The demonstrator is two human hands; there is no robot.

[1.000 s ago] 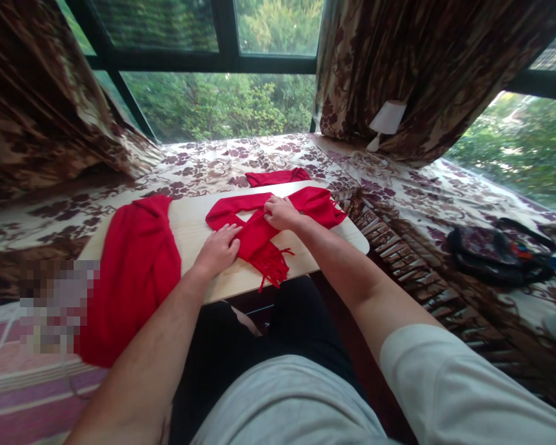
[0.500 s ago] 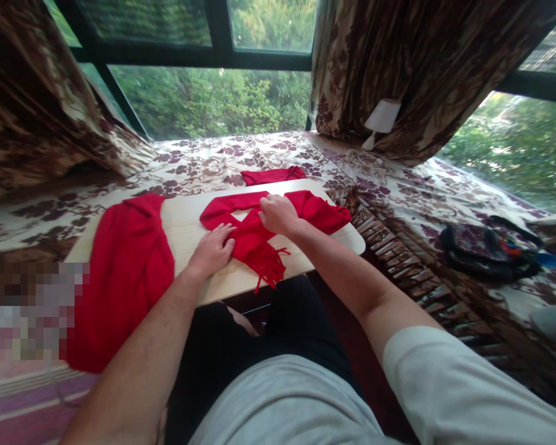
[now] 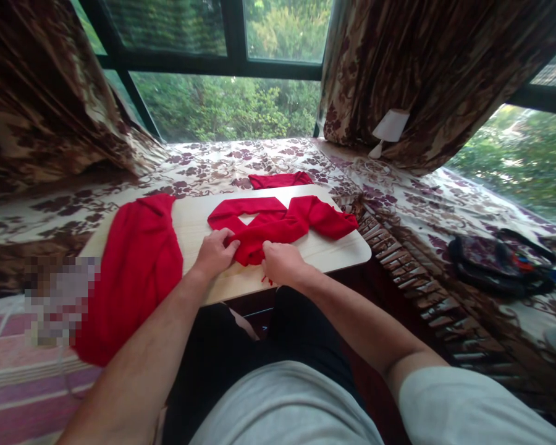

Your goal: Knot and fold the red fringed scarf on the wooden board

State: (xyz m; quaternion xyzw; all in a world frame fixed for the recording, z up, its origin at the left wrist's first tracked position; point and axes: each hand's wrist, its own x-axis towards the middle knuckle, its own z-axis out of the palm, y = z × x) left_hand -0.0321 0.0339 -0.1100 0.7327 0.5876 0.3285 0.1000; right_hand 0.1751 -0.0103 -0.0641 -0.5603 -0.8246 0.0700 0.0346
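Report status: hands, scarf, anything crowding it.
Left hand touching scarf; right hand closed on its near edge. Scarf looped on board. Larger red cloth at left, apart from scarf.

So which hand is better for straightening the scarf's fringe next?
The right hand, probably. Its fingers are closed on the red scarf right beside the bit of fringe that shows. The left hand is at the scarf's left side, farther from that fringe.

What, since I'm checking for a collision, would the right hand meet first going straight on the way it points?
The fringed red scarf: its bunched near part touches the right hand. Past that, the left hand looks next in line, though depth is hard to judge.
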